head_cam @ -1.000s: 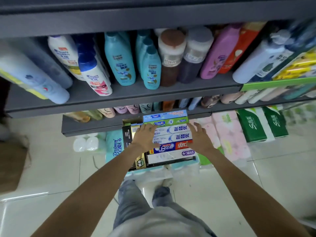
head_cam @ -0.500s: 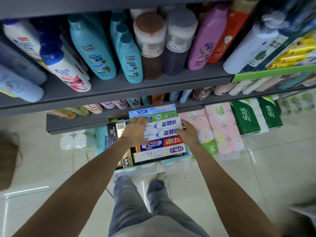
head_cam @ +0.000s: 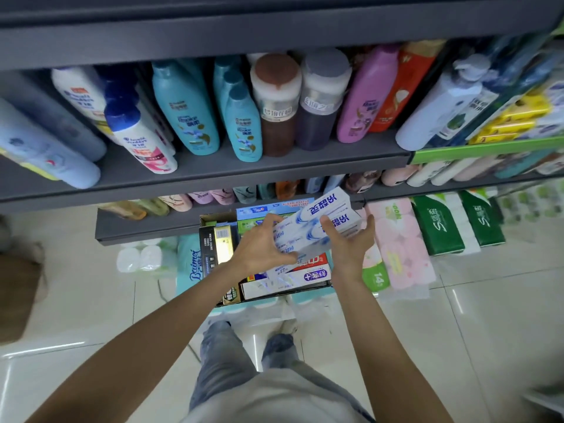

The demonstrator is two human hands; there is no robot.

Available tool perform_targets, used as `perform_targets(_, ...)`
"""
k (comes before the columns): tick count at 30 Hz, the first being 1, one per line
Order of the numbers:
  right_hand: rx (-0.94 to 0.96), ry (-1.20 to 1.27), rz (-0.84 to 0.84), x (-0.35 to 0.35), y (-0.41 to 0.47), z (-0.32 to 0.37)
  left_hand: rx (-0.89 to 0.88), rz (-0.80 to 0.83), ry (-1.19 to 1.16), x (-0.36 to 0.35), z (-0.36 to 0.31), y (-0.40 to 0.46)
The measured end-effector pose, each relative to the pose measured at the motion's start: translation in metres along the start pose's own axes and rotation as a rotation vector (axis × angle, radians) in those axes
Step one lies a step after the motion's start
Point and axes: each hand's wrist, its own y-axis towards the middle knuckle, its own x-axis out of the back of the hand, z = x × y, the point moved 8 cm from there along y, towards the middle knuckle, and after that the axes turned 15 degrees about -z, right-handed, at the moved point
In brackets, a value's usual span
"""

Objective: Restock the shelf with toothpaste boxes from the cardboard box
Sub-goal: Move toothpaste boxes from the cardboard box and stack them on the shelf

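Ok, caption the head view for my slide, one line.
Both hands, left hand and right hand, lift white toothpaste boxes above the cardboard box below shampoo shelves.

The light around me is soft and a bit dim. The shiny floor (head_cam: 457, 315) shows white streaks of glare (bright lines from lamps above). The shelves (head_cam: 213, 175) bend at the edges. My hands look smeary, and the corners are fuzzy.
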Motion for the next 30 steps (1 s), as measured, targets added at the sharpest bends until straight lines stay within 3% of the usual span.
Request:
perform_targets(4, -0.066, -0.031, -0.094, 0.008, -0.007, 0.001, 0.138, -0.102, -0.161, 0.007, 0.000, -0.013)
perform_targets(7, -0.170, 0.099, 0.104, -0.011, -0.034, -0.003, 0.199, -0.120, -0.300, 0.008, -0.009, -0.022)
perform_targets(12, -0.050, 0.136, 0.349, -0.021, -0.055, 0.025, 0.030, 0.034, -0.419, 0.017, -0.030, -0.024)
perform_targets(17, 0.047, 0.079, 0.640, -0.017, -0.080, 0.071, 0.161, 0.036, -0.748, 0.054, -0.036, -0.038)
perform_targets(23, 0.315, 0.132, 0.626, 0.010, -0.103, 0.159, 0.115, -0.158, -0.702, 0.146, -0.020, -0.067)
perform_targets(26, 0.481, 0.063, 0.748, 0.012, -0.126, 0.196, 0.044, -0.234, -0.665, 0.195, -0.022, -0.080)
perform_targets(30, 0.511, 0.111, 0.859, -0.001, -0.149, 0.239, -0.044, -0.390, -0.639, 0.256, -0.032, -0.089)
